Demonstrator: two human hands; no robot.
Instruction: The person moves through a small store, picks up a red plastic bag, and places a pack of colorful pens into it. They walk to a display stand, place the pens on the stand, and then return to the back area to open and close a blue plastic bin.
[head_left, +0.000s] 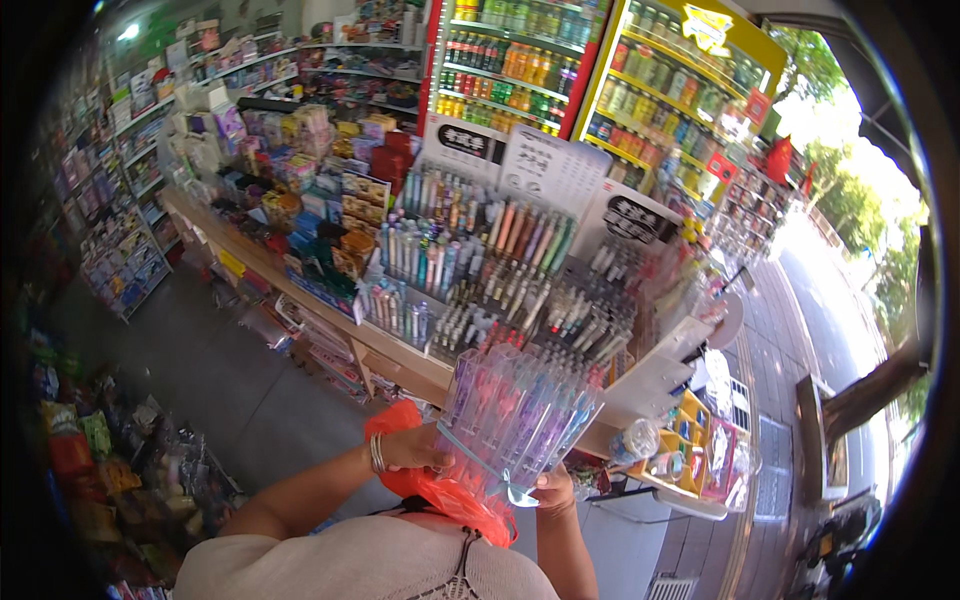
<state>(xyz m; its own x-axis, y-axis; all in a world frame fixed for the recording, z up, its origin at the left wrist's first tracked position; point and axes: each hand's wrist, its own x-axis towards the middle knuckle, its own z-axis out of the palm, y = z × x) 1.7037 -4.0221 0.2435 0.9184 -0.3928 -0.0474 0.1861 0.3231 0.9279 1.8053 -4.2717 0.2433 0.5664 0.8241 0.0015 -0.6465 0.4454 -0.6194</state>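
A clear plastic pen rack (517, 420) with pink, purple and blue pens stands upright between my hands, close to my chest. A pale blue ribbon (472, 454) tied in a bow runs across its front. My left hand (416, 448), with bangles at the wrist, grips the rack's left side. At its lower right edge, my right hand (555, 489) holds on near the bow. A red plastic bag (450, 499) hangs under and behind the rack, against my left hand; what it contains is hidden.
Before me, a wooden counter (285, 289) bears tiered pen displays (495, 262) and small packaged goods. Drinks coolers (510, 67) stand behind. Packaged goods (120, 465) are heaped at lower left. To the right are a yellow compartment tray (690, 427), a clear jar (641, 439) and the paved street.
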